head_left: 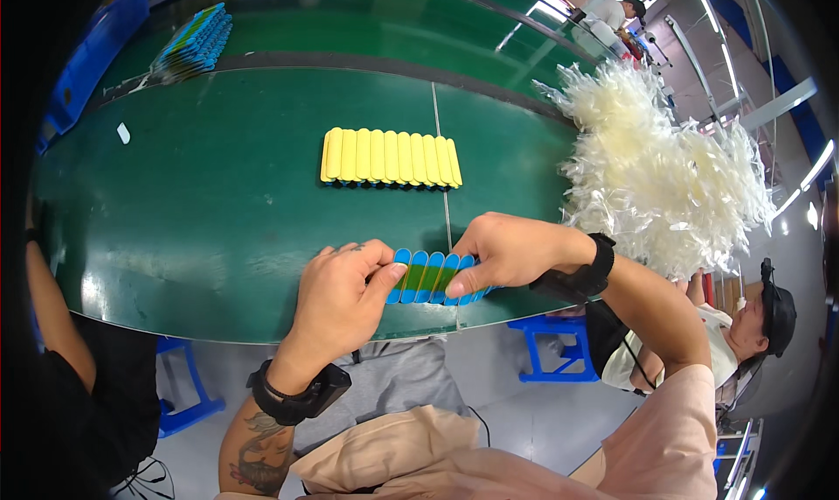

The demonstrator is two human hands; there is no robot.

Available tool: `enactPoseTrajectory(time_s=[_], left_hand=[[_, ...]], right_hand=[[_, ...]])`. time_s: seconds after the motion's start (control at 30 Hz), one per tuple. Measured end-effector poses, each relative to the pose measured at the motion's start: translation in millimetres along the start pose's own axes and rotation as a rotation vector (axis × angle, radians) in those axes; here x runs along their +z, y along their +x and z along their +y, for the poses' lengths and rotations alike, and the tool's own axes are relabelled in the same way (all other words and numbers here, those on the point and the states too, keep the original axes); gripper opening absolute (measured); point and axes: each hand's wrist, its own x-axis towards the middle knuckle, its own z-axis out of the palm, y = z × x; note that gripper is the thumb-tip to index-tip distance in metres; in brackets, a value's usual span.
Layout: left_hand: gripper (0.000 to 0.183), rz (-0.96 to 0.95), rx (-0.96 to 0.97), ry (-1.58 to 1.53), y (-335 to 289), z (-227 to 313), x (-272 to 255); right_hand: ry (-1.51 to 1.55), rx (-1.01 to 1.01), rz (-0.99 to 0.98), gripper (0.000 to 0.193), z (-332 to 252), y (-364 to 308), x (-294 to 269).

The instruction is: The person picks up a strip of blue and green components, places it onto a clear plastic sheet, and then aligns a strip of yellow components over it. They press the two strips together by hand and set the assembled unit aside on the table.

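Note:
A row of flat, round-ended strips (428,280), shaped like nail files, blue at the ends and green across the middle, lies fanned at the table's near edge. My left hand (341,290) pinches the row's left end, thumb on top. At the right end my right hand (511,253) grips it, its thumb pressed on the strips and its fingers partly hidden. Farther off on the green table (201,220), a neat row of yellow round-ended strips (391,157) lies side by side, with blue showing beneath along its near edge.
A heap of clear plastic wrappers (655,177) covers the right side. Stacked blue-green strips (194,41) lie at the far left near a blue bin (96,50). One small white piece (123,134) is at left. People sit on both sides; blue stools (559,347) stand below.

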Motion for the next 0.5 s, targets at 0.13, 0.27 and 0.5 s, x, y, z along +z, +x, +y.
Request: enactPoseTrajectory(time_s=[0.13, 0.27, 0.5], left_hand=[[0.016, -0.019, -0.076, -0.090, 0, -1, 0], [0.015, -0.006, -0.006, -0.016, 0, -2, 1], [0.016, -0.002, -0.014, -0.015, -1, -2, 0]], right_hand=[[-0.011, 0.072, 0.014, 0.049, 2, -4, 1], [-0.033, 0.029, 0.083, 0.056, 11, -4, 3], [-0.078, 0.084, 0.148, 0.064, 15, -3, 2]])
